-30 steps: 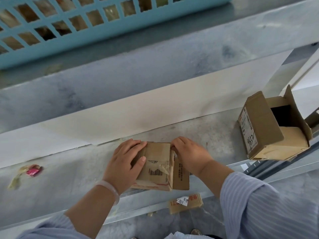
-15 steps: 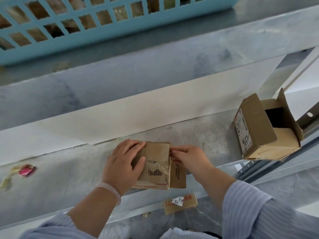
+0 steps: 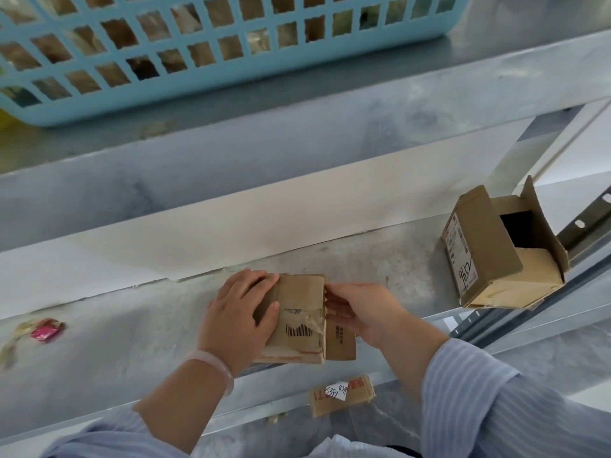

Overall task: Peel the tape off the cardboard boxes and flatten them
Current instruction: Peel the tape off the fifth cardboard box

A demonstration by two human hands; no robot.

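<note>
A small brown cardboard box [image 3: 299, 312] with a barcode and clear tape lies on the grey metal shelf [image 3: 132, 332], near its front edge. My left hand [image 3: 236, 314] rests over the box's left side, thumb on its top face. My right hand [image 3: 358, 312] is at the box's right edge, fingertips pinching at the top right corner where the tape runs. A brown flap [image 3: 340, 340] sticks out at the right under that hand. A second, larger cardboard box [image 3: 486, 256] lies on its side at the right, flaps open.
A light blue plastic basket [image 3: 211, 57] stands on the upper shelf. Crumpled tape and a pink scrap [image 3: 46, 329] lie at the left of the shelf. A flattened cardboard piece with white labels [image 3: 342, 393] lies on the floor below the shelf edge.
My right hand has uncurled from on top of the box's right side and moved to its right edge, fingertips now at the top corner. The left hand and the box stay put.
</note>
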